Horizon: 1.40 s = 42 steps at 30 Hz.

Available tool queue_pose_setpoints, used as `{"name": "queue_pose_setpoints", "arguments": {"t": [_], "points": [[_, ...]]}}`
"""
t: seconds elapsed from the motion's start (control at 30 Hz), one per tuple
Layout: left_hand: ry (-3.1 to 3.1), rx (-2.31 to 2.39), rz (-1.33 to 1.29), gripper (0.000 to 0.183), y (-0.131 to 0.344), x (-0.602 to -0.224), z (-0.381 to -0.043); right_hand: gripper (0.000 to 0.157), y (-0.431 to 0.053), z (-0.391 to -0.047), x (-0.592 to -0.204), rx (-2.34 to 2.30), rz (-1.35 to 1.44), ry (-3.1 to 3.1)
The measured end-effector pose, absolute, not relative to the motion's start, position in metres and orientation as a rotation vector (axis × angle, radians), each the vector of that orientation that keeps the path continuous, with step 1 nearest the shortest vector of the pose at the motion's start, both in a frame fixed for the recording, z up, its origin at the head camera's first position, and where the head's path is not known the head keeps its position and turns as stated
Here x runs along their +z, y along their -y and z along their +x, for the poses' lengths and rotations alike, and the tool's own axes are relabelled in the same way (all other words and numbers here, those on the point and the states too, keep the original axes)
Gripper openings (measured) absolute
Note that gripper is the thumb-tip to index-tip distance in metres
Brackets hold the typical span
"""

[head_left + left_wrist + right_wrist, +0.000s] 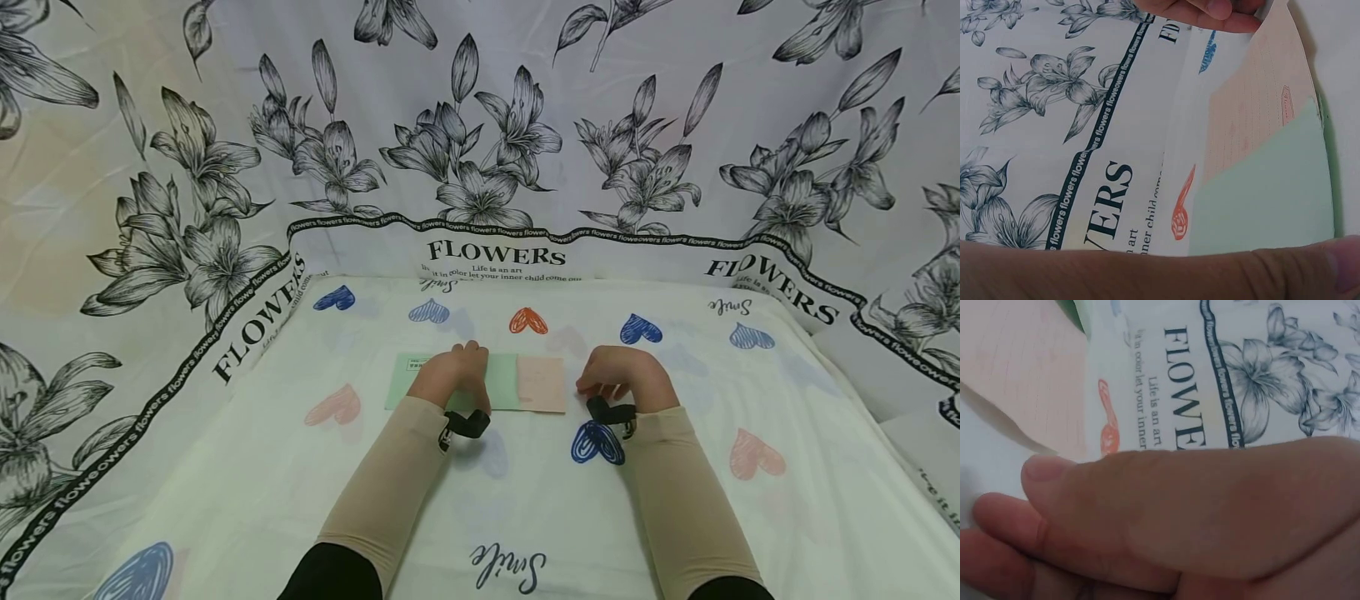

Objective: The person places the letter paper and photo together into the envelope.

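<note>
A flat green envelope (502,383) lies on the white cloth, with a lined pink sheet of paper (542,385) reaching out of its right end. My left hand (456,373) holds the envelope across its width, fingers at the far edge and thumb (1297,269) at the near edge. Part of the envelope is hidden under this hand. Just right of the sheet is my right hand (618,377), its fingers loosely bent and holding nothing. In the right wrist view the thumb tip (1047,469) is close to the sheet's corner.
The cloth (420,517) under the work carries printed hearts and the word Smile. Behind it and at both sides hangs a white fabric (337,250) with black lily drawings. A black strap (468,423) sits on the left wrist and another strap (609,412) on the right.
</note>
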<state>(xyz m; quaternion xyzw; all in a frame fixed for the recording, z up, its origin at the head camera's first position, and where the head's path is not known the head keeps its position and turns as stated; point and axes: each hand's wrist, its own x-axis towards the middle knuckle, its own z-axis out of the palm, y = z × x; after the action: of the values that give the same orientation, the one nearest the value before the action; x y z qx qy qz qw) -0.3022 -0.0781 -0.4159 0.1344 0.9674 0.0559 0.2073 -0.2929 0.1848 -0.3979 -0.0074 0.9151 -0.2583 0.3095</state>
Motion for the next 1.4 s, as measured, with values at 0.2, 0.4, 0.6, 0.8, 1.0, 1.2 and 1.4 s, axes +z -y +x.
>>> {"name": "queue_pose_setpoints", "arguments": {"t": [0.2, 0.4, 0.6, 0.8, 1.0, 1.2, 1.4], "points": [[-2.693, 0.153, 0.372, 0.104, 0.078, -0.416, -0.302, 0.018, -0.175, -0.293, -0.398, -0.672, -0.161, -2.403], [-2.701, 0.148, 0.386, 0.103, 0.078, -0.415, -0.301, 0.016, -0.165, -0.296, -0.400, -0.673, -0.219, -2.400], [-2.701, 0.143, 0.392, 0.102, 0.079, -0.416, -0.301, 0.017, -0.156, -0.297, -0.403, -0.699, -0.289, -2.384], [-2.687, 0.158, 0.372, 0.101, 0.078, -0.415, -0.301, 0.018, -0.161, -0.295, -0.401, -0.662, -0.240, -2.406], [-2.693, 0.141, 0.380, 0.102, 0.078, -0.415, -0.300, 0.018, -0.175, -0.294, -0.400, -0.649, -0.148, -2.435], [-2.689, 0.149, 0.373, 0.102, 0.078, -0.414, -0.300, 0.018, -0.176, -0.295, -0.400, -0.675, -0.162, -2.413], [-2.686, 0.146, 0.369, 0.100, 0.077, -0.413, -0.301, 0.016, -0.160, -0.295, -0.401, -0.677, -0.238, -2.379]]}}
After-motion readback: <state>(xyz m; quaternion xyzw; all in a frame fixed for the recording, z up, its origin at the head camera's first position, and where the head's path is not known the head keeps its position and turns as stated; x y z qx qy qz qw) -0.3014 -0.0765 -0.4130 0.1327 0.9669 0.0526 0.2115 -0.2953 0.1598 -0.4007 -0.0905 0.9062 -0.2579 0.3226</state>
